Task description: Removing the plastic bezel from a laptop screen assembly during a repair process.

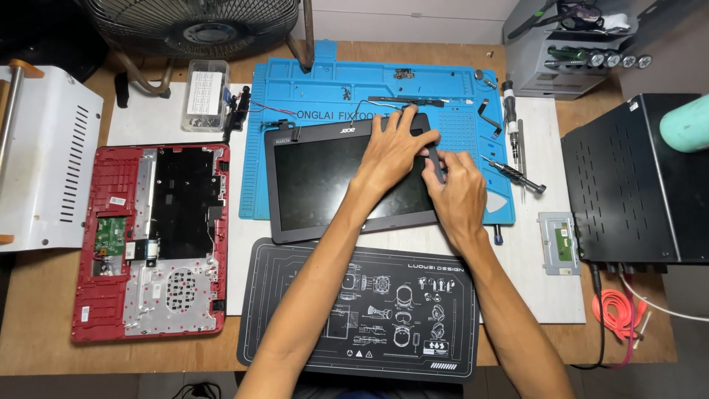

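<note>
At the bottom centre of the frame lies a black desk mat (354,318) printed with white line drawings, and both forearms cross over it toward the middle. Just above it sits the laptop screen panel (325,181), face up, its far part resting on the blue silicone repair mat (473,96) on the wooden worktop (44,340).

The left hand (391,151) lies spread wide and flat on the panel's upper right part, pressing it down. The right hand (458,188) is closed around a slim dark pry tool (437,164) at the panel's right edge (the tip looks set at the bezel seam, though the fingers hide the exact contact).

The step in hand appears to be working the bezel loose along that right edge. The next move likely calls for a shallow, steady slide along the seam, with the flat hand keeping the panel from shifting.

At the left lies a red laptop base (111,244), opened. Right of the blue mat rest screwdrivers (517,174); a fan (196,26) stands at the top left.
</note>
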